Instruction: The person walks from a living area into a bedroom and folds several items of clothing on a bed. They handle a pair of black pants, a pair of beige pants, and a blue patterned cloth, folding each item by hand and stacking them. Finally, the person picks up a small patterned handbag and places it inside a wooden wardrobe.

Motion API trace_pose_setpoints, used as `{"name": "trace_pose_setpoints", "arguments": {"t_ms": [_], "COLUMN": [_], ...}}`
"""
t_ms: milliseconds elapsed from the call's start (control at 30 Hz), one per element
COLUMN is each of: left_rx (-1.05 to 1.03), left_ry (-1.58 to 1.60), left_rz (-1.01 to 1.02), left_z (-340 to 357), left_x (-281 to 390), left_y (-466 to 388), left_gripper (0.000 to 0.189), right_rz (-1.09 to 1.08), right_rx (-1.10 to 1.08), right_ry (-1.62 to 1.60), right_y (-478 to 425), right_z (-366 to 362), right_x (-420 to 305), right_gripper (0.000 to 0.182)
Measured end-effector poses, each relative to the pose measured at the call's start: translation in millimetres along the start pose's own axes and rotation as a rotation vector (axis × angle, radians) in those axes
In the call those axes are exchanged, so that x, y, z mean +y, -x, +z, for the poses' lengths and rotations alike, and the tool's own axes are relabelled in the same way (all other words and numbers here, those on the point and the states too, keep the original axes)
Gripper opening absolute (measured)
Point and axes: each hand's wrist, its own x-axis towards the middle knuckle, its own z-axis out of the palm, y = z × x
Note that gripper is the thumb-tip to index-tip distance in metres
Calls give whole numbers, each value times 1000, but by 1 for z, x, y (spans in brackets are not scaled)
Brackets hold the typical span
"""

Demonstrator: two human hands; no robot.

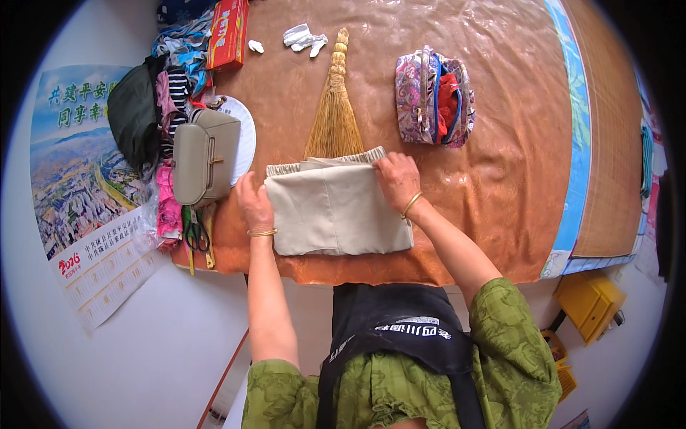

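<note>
Flat in front of me lies a folded beige garment (332,214), with a gathered elastic waistband along its far edge. My left hand (254,204) rests against the garment's left edge, fingers pointing away from me and thumb at the cloth. At the far right corner, the fingers of my right hand (397,179) pinch the upper folded layer just below the waistband. Each wrist wears a gold-coloured bangle. A straw hand broom (336,112) lies beyond the garment, its bristle ends partly covered by the waistband.
A patterned fabric bag (412,102) with an unzipped top sits at the far right. On the left are a grey-beige handbag (201,155), scissors (196,236), a red box (228,35) and piled clothes. White cloth (304,38) lies at the back. The brown cover's front edge (429,279) is near my apron.
</note>
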Motion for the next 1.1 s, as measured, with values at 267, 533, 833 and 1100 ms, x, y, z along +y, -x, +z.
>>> {"name": "trace_pose_setpoints", "arguments": {"t_ms": [267,533,833,1100], "left_rx": [4,170,-174,-930], "left_ry": [1098,1709,1466,1442], "left_rz": [-960,-1185,-783,-381], "left_z": [-14,35,-3,-146], "left_x": [15,51,58,43], "left_y": [219,204,159,32], "left_gripper": [20,39,36,41], "right_rz": [-280,46,440,559], "right_rx": [-32,-531,-763,-373], "right_ry": [54,99,-670,-1481], "right_y": [-32,-42,13,95], "right_z": [-14,4,-10,-77], "right_x": [-24,-53,-30,-122], "right_gripper": [38,47,36,46]}}
